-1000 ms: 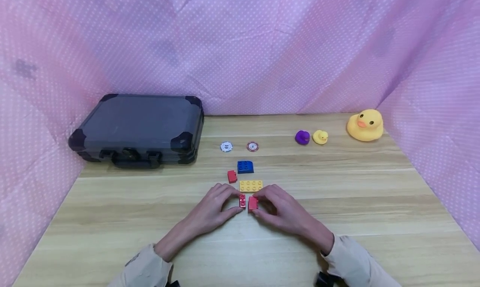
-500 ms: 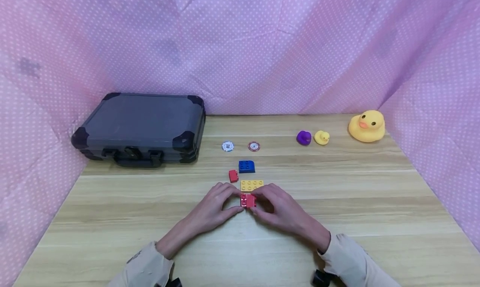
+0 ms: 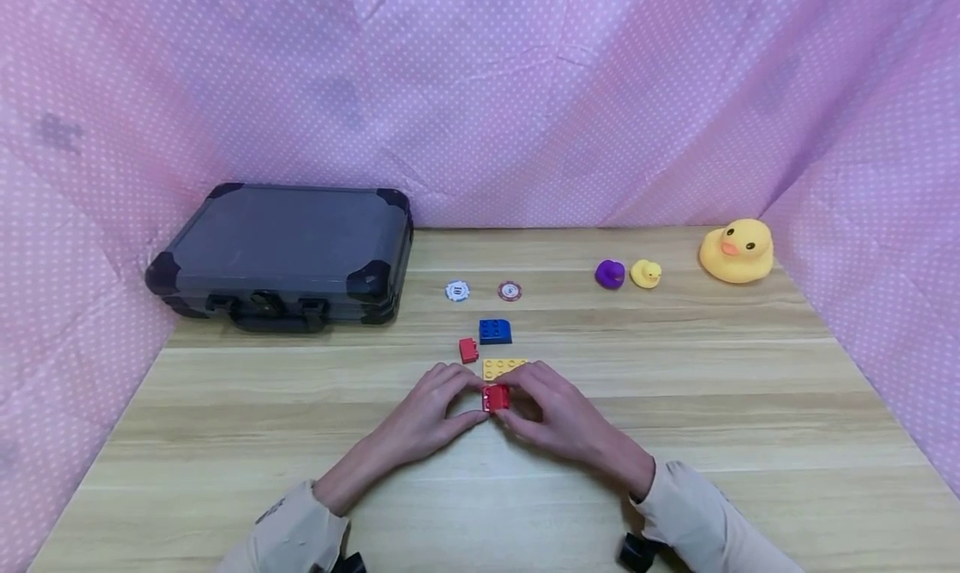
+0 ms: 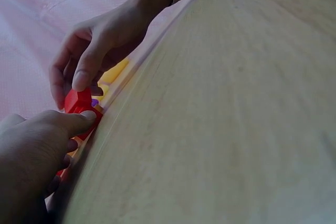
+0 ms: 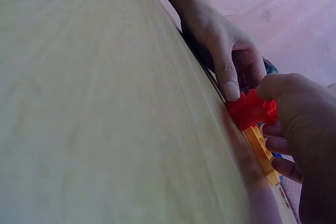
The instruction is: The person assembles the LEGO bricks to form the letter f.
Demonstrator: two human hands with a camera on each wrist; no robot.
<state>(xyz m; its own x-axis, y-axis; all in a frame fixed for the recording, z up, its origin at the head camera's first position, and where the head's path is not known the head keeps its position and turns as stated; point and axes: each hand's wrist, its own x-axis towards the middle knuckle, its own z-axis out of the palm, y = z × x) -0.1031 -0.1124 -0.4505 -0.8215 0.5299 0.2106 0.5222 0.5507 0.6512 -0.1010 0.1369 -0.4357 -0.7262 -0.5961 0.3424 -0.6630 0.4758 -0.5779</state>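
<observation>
Red bricks (image 3: pixel 495 398) pinched together; head view alone shows ducks (image 3: pixel 628 274)

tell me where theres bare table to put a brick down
Bare wood lies right of the right hand, below the ducks, and left of the left hand, in front of the case. It is crowded around the red bricks, yellow plate and blue brick.

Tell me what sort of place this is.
Probably a staged tabletop recording booth, not a home: a wooden table walled by a pink dotted cloth, with rubber ducks and building bricks laid out.
</observation>
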